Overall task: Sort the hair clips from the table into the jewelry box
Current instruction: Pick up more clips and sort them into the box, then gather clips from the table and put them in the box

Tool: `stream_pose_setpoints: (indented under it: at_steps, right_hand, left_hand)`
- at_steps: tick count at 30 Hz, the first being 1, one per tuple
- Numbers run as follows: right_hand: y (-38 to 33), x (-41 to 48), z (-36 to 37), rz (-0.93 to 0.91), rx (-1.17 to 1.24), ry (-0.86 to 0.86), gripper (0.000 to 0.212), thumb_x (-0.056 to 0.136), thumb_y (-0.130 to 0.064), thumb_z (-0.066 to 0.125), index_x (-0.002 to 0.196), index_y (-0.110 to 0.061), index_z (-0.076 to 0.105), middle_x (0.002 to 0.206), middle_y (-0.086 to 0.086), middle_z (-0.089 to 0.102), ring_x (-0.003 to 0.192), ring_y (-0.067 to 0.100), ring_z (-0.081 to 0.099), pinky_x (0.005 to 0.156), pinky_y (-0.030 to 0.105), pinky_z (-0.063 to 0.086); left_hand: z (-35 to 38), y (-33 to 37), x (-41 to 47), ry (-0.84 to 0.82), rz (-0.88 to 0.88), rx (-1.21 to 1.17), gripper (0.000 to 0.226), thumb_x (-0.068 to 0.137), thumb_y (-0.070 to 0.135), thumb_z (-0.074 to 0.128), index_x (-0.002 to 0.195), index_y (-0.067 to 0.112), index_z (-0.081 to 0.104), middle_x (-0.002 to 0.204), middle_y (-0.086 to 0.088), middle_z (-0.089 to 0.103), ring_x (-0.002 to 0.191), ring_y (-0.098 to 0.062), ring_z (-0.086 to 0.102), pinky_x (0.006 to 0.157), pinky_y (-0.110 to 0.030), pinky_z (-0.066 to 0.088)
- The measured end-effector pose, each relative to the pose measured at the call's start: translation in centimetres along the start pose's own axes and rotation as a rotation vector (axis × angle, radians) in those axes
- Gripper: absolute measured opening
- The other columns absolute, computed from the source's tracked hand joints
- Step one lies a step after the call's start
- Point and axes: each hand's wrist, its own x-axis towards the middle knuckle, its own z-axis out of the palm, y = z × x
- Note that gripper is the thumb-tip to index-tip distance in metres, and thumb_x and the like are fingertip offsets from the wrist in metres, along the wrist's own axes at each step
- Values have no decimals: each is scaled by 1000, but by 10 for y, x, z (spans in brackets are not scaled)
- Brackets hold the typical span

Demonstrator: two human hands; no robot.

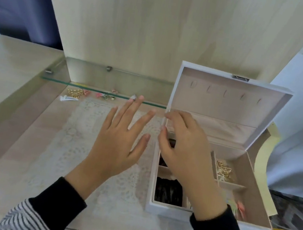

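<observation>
The jewelry box [257, 196] stands open at the right of the frame, lid tipped back so its compartments are reachable; gold clips [224, 170] lie in one. The right hand [182, 152] hovers over the box's left rear compartment, fingers curled, around a clip or not I cannot tell. The left hand [120, 141], fingers spread and empty, reaches toward unsorted hair clips [74, 92] beneath the glass shelf [56, 79], left of centre.

Counted from my remote station: two hands, left hand [120, 139] and right hand [186, 151]; one jewelry box [256, 202]; five hooks [225, 92] in its lid; one glass shelf [85, 72]; one lace mat [81, 143]; one bench [21, 143]; one white clip [68, 98]; at least three pink clips [86, 91]; gold clips [74, 92] too clustered for me to count.
</observation>
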Motion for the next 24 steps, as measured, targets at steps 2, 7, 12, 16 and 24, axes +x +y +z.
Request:
stream_pose_setpoints:
  at_steps: [2,7,12,16,24]
  right_hand:
    - [-24,2,10,-2,26,13,30,89,-23,53,116,-12,59,117,4,59,104,22,57,86,40,49]
    - [-73,4,42,28,114,-8,33,87,-21,52,119,-12,57,122,5,58,110,22,54,91,36,49]
    - [-93,8,83,243,-6,-351,57,94,-28,45,145,-7,31,149,14,32,138,32,29,110,42,30]
    - [-91,10,119,364,-86,-561,64,101,-38,27,152,-8,4,159,16,0,146,36,-2,117,46,7]
    - [-86,29,170,445,-149,-540,66,100,-44,19,152,-9,-3,158,19,-10,144,40,-13,117,50,-7]
  left_hand:
    - [0,-13,-8,-13,-84,20,52,100,39,36,149,23,38,160,-7,25,148,-25,23,118,-49,20]
    - [1,-54,-26,-172,-341,168,59,93,45,28,141,16,48,150,-16,41,138,-36,40,106,-56,36]
    - [6,-91,-34,-334,-609,209,67,93,51,25,150,18,34,159,-15,24,146,-37,22,114,-54,22]
    - [9,-111,-36,-364,-670,186,66,97,50,30,155,23,13,163,-10,5,150,-31,3,120,-48,8]
    - [14,-137,-21,-301,-724,172,71,94,55,35,153,20,18,161,-17,6,149,-34,8,119,-46,10]
